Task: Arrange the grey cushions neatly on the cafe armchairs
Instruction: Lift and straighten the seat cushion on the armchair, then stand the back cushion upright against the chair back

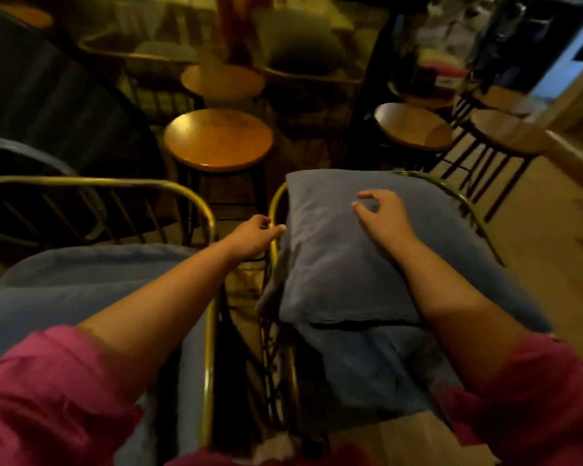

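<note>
A plump grey fabric cushion leans against the back of the right-hand brass-framed armchair, above that chair's flat grey seat pad. The right hand hovers over the cushion's upper part — fingers loosely curled, gripping nothing. The left hand reaches to the cushion's left edge, index finger touching it — otherwise loosely curled. A round wooden stool stands beyond.

Two armchairs, perhaps five stools.
</note>
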